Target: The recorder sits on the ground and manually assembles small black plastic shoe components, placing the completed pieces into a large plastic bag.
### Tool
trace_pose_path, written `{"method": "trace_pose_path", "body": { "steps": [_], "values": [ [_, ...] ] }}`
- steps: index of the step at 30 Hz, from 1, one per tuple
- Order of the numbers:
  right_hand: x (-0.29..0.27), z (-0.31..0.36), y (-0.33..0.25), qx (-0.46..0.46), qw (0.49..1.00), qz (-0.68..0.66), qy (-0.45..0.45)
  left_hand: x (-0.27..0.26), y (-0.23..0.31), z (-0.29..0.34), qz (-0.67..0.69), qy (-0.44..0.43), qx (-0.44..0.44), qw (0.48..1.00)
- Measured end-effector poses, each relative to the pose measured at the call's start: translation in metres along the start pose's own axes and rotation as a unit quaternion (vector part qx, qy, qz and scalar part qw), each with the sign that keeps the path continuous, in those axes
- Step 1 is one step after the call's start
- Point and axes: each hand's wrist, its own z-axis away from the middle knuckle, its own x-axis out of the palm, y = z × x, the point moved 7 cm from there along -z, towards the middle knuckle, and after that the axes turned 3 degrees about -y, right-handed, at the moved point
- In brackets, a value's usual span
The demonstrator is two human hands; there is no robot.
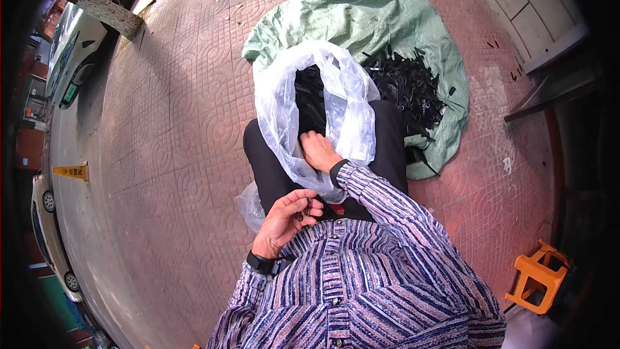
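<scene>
A clear plastic bag [352, 113] stands wide-mouthed between my knees, with black strip-like pieces [310, 100] inside it. My right hand [318, 150] reaches over the near rim into the bag; its fingers are bent downward and the tips are hidden. Close to my lap, my left hand [284, 218] is curled around small dark pieces [305, 212] too small to name. Beyond the bag, a heap of black strips [410, 90] lies on a spread green woven sheet [323, 16].
An orange plastic stool [537, 276] stands at the lower right. A stone post [113, 11] and parked cars [81, 52] are on the left. Red patterned paving [181, 129] surrounds me, and a pale wall [523, 0] runs along the far right.
</scene>
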Motion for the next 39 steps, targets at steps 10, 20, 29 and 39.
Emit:
{"method": "trace_pose_path", "body": {
  "steps": [10, 20, 29, 39],
  "values": [
    [-0.034, 0.025, 0.074, 0.318, 0.784, -0.516, -0.130, -0.006, 0.008, -0.013, -0.002, -0.003, 0.033, 0.999],
    [-0.107, 0.067, 0.016, 0.262, 0.731, -0.616, -0.133, 0.001, 0.038, -0.033, -0.024, 0.037, 0.086, 0.995],
    [-0.127, 0.091, -0.011, 0.185, 0.789, -0.563, -0.163, 0.010, 0.041, -0.033, -0.029, 0.046, 0.108, 0.993],
    [-0.141, 0.104, -0.024, 0.182, 0.853, -0.474, -0.117, 0.021, 0.049, -0.035, -0.078, 0.032, 0.161, 0.983]
  ]
}}
